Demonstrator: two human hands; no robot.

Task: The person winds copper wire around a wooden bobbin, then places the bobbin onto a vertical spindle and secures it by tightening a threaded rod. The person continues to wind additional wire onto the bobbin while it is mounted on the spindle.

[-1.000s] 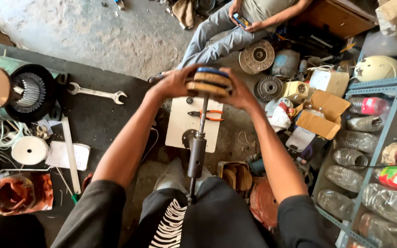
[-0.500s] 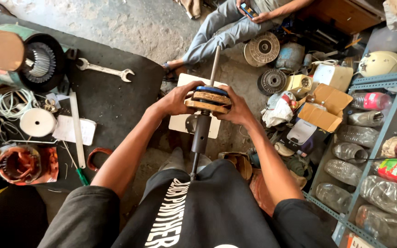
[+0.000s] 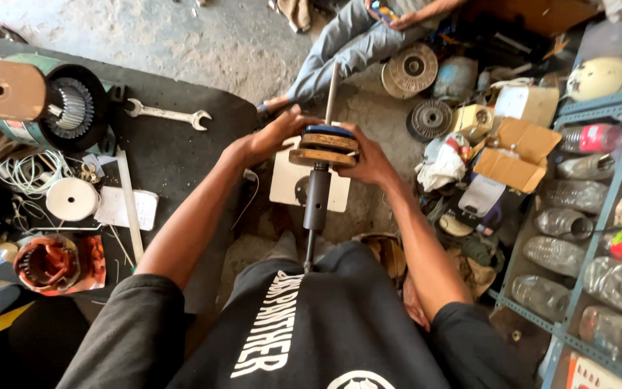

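My left hand (image 3: 273, 135) and my right hand (image 3: 366, 154) grip a stack of round wooden and blue discs (image 3: 323, 146) from either side. The stack sits on a long metal shaft (image 3: 317, 198) that stands upright in front of my torso. A thin rod (image 3: 331, 92) sticks up above the discs. Below them, a white board (image 3: 287, 185) lies on the ground.
A motor stator (image 3: 73, 106) with a wooden disc (image 3: 3, 88), a spanner (image 3: 167, 114), a white spool (image 3: 72, 199) and a copper winding (image 3: 49, 262) lie on a dark mat at left. Another person's legs (image 3: 347, 47) are ahead. Cardboard boxes (image 3: 515, 150) and a rack of plastic bottles (image 3: 577, 245) stand at right.
The view has shifted slightly. The thin rod now shows above the disc stack. Both hands keep their hold on the discs.
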